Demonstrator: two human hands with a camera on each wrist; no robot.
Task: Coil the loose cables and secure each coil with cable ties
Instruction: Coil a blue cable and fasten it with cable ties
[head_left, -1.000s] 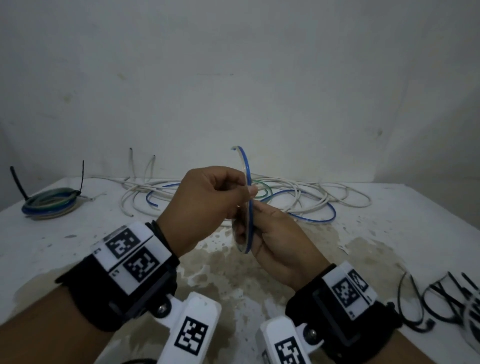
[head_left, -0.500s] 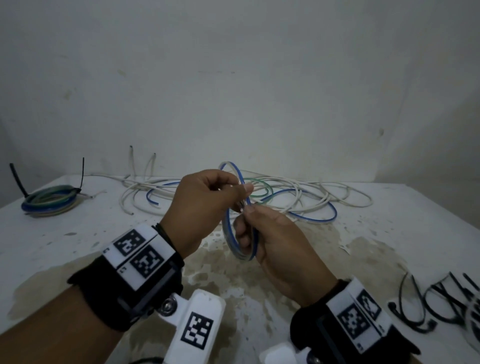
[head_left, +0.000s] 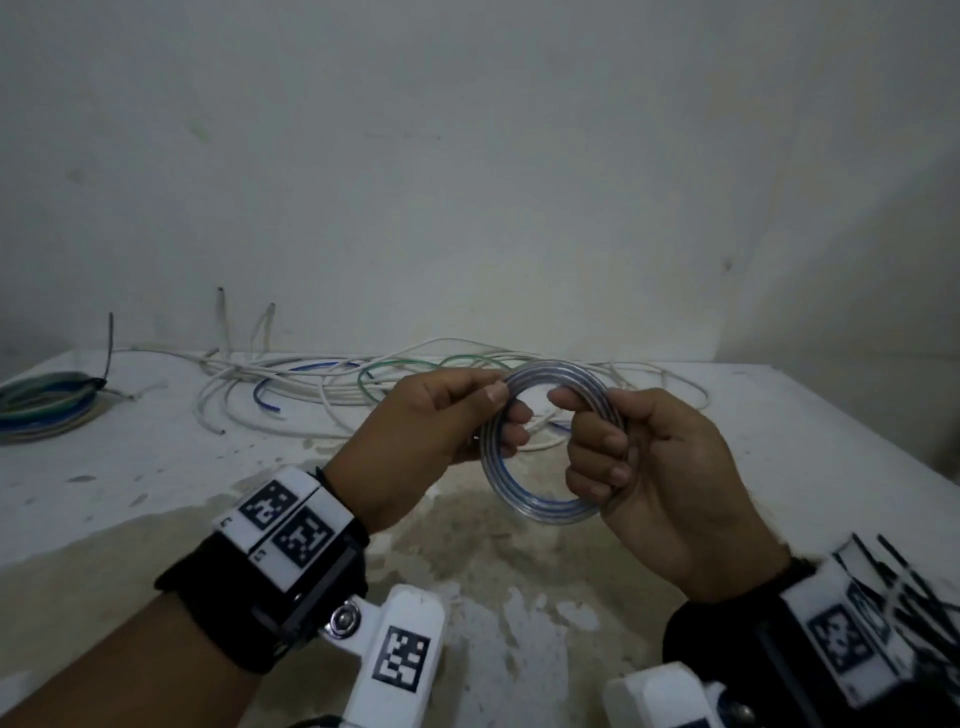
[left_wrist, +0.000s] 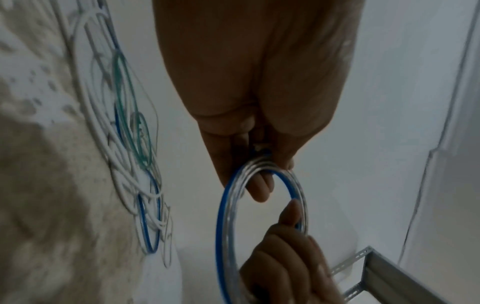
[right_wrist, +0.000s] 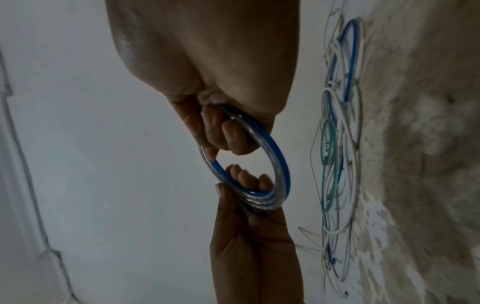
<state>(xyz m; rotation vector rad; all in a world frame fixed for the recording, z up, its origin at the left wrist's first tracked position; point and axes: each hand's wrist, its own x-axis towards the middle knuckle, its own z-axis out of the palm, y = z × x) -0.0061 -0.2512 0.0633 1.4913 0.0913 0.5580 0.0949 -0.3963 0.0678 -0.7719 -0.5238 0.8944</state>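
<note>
The coil (head_left: 540, 499) of clear and blue cable is sitting up in the air between both hands, held above the stained white table (head_left: 156, 467) — a neat ring of several turns, its opening facing the head camera. The left hand (head_left: 415, 441) is pinching the ring's left side, thumb lying over the top of the strands and fingertips (head_left: 514, 415) poking through the middle. The right hand (head_left: 665, 467) is gripping the right side, fingers curled round the bundle with the thumb reaching in along the upper edge. From the left wrist view the coil (left_wrist: 226, 216) is hanging just below the left hand's fingers — the blue strand is running round its outer rim. Behind the hands, the loose cables (head_left: 311, 389), white, blue and green, are sprawling in a tangle along the table's far edge by the wall. Far left, a finished coil (head_left: 47, 405) is lying flat, a black cable tie (head_left: 110, 343) sticking up from it.
</note>
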